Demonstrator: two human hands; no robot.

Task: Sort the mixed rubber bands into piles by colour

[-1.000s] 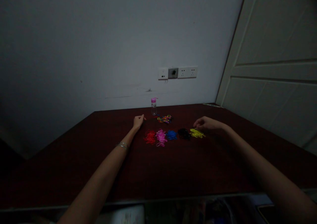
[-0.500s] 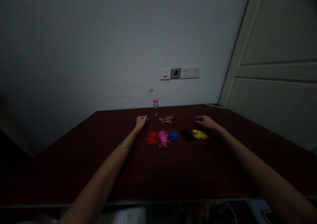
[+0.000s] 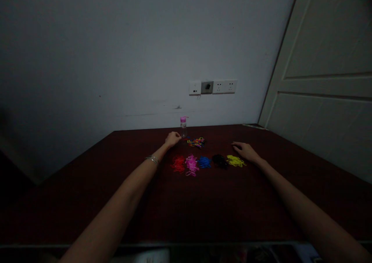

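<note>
My left hand (image 3: 173,138) is closed in a pinch just left of a mixed pile of coloured rubber bands (image 3: 196,142). What its fingertips hold, if anything, is too small to make out. Behind them stands a clear bottle (image 3: 183,129) with a pink cap. My right hand (image 3: 244,151) rests on the table with its fingers stretched out and nothing in them. Nearest to it lies a yellow heap of bands (image 3: 236,161). Leftward in the same row come black bands (image 3: 220,161), blue bands (image 3: 204,162), pink bands (image 3: 192,164) and red bands (image 3: 178,164).
The dark red table (image 3: 186,205) meets a pale wall (image 3: 130,61) at the back. Sockets and a switch panel (image 3: 212,87) sit on the wall. A white panelled door (image 3: 322,76) stands on the right. Dim items show below the table's front edge.
My left hand has moved right and slightly away from me, toward the mixed pile and the bottle. My right hand has shifted slightly right and nearer, still resting.
</note>
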